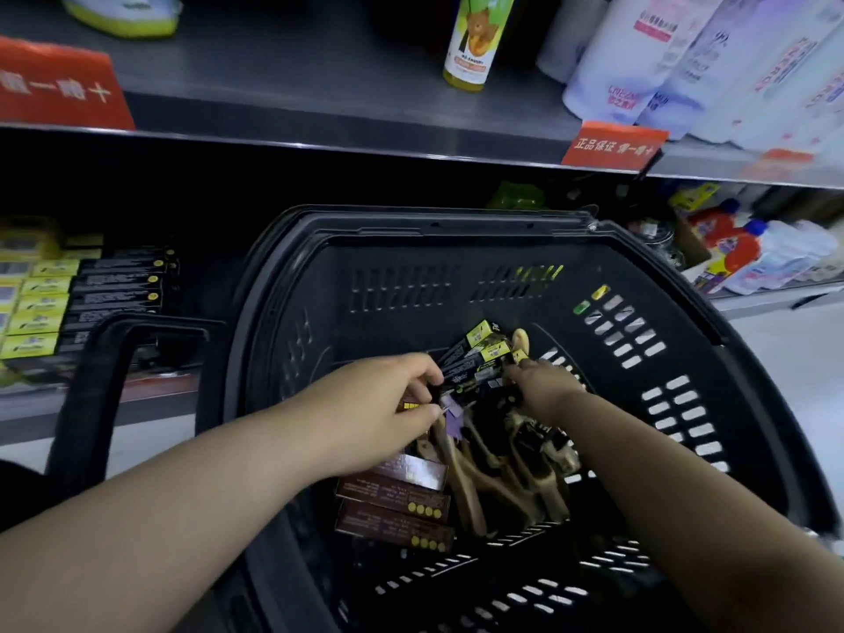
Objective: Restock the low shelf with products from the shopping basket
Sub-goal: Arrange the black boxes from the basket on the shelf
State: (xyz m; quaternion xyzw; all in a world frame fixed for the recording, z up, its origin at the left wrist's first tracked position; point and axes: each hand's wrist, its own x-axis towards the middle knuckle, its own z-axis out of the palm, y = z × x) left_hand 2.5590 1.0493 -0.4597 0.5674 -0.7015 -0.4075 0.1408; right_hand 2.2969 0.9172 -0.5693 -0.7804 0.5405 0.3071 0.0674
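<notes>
Inside the black shopping basket (pixel 456 223), dead centre in front of you, both of your hands are on the same bundle of black-and-yellow boxes (pixel 475 358). Your left hand (pixel 392 404) comes in from 8 o'clock, fingers curled round the bundle's near-left end. Your right hand (pixel 543 386) comes in from 4 o'clock and grips the right end, its back turned toward you. The boxes sit tilted, with their yellow ends pointing to 1 o'clock.

Under your hands, at 6 o'clock in the basket, lie flat brown boxes with yellow dots (pixel 392 509). Just beside them, toward 5 o'clock, is a heap of wooden-handled items (pixel 493 468); what they are cannot be made out.

The low shelf (pixel 160 388) is at 9 o'clock, beyond the basket handle (pixel 87 404). Rows of matching boxes (pixel 91 294) are already stacked on it.

On the upper shelf (pixel 292 107), a yellow bottle (pixel 475 38) stands at 12 o'clock and white pouches (pixel 639 61) lean at 1 o'clock. Red tags (pixel 612 143) hang from its edge.
</notes>
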